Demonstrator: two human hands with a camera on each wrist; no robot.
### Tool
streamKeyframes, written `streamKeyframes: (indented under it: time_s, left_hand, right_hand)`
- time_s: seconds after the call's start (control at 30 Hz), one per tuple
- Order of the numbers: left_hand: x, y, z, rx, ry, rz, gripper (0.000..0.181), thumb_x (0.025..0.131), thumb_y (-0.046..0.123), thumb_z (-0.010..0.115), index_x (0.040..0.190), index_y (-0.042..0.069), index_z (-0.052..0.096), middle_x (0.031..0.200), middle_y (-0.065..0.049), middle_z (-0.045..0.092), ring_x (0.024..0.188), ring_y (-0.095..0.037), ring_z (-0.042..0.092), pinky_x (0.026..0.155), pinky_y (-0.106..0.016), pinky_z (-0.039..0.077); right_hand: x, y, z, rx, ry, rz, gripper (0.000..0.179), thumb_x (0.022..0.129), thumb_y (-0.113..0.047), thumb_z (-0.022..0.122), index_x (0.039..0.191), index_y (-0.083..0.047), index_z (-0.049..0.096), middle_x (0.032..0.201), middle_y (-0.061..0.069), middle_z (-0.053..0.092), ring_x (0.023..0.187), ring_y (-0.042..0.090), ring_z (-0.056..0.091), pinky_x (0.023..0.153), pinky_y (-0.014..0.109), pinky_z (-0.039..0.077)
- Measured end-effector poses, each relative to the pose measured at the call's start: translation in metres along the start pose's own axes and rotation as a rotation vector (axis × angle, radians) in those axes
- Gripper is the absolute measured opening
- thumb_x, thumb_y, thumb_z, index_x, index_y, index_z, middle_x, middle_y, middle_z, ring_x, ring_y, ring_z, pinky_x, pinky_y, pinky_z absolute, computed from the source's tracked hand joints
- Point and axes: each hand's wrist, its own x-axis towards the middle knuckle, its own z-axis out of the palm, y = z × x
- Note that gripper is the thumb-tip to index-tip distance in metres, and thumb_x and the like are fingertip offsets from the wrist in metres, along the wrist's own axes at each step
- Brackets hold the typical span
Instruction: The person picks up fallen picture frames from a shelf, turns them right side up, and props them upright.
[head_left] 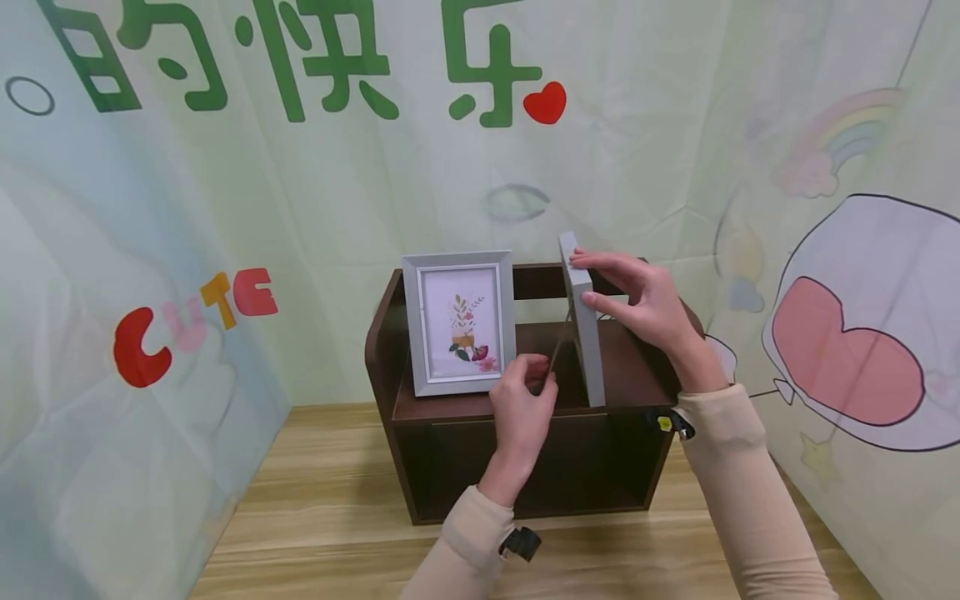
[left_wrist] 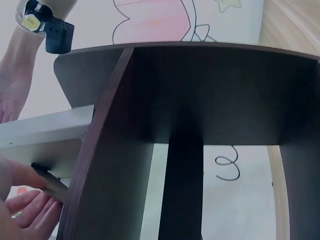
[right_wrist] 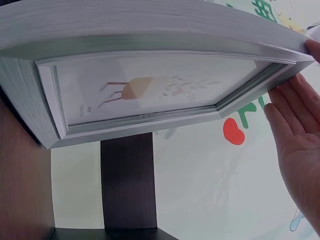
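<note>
A grey picture frame (head_left: 591, 346) stands edge-on on the upper shelf (head_left: 480, 407) of a dark brown rack. My right hand (head_left: 648, 308) holds its upper part, fingertips and thumb at the edge. In the right wrist view, the glazed front (right_wrist: 150, 87) shows a faint plant print. My left hand (head_left: 522, 408) is behind this frame and pinches its thin back stand (left_wrist: 54, 186) between thumb and fingers; the stand is angled out from the back. To the left, a second grey picture frame (head_left: 459, 387) with a flower print leans upright, facing forward, close to my left fingers.
The dark brown rack (head_left: 405, 467) has raised sides, a back rail (head_left: 540, 282) and an open lower compartment. It stands on a wood-grain tabletop (head_left: 315, 475). Printed cloth (head_left: 337, 208) hangs behind and at both sides. A thin dark cord (left_wrist: 228, 161) shows beyond the rack's back.
</note>
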Motion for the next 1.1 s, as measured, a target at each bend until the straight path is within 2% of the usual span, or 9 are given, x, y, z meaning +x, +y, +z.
streamKeyframes:
  time_s: [0.43,0.7,1.1]
  left_hand:
    - [0.005,-0.008,-0.016,0.042,0.01,0.001,0.012,0.08,0.001,0.071,0.092,0.002,0.069,0.088,-0.009,0.071,0.078,-0.017,0.07,0.074,-0.026,0.058]
    - [0.007,-0.01,-0.02,0.037,0.019,0.003,0.01,0.079,-0.001,0.071,0.089,0.003,0.069,0.085,-0.009,0.071,0.076,-0.016,0.069,0.071,-0.025,0.058]
    - [0.011,-0.01,-0.025,0.007,0.019,-0.044,0.011,0.079,0.0,0.072,0.089,0.001,0.069,0.083,-0.01,0.071,0.073,-0.018,0.069,0.068,-0.029,0.059]
  right_hand:
    - [0.009,-0.002,0.01,-0.037,-0.057,-0.021,0.037,0.08,0.008,0.068,0.116,0.009,0.061,0.122,0.024,0.061,0.124,0.034,0.051,0.107,0.026,0.039]
    - [0.012,-0.004,0.012,-0.071,-0.085,-0.028,0.037,0.08,0.007,0.069,0.116,0.007,0.061,0.123,0.022,0.061,0.125,0.034,0.051,0.107,0.025,0.038]
    - [0.013,-0.004,0.014,-0.075,-0.095,-0.025,0.036,0.08,0.006,0.069,0.116,0.006,0.062,0.123,0.021,0.061,0.126,0.033,0.051,0.107,0.024,0.038]
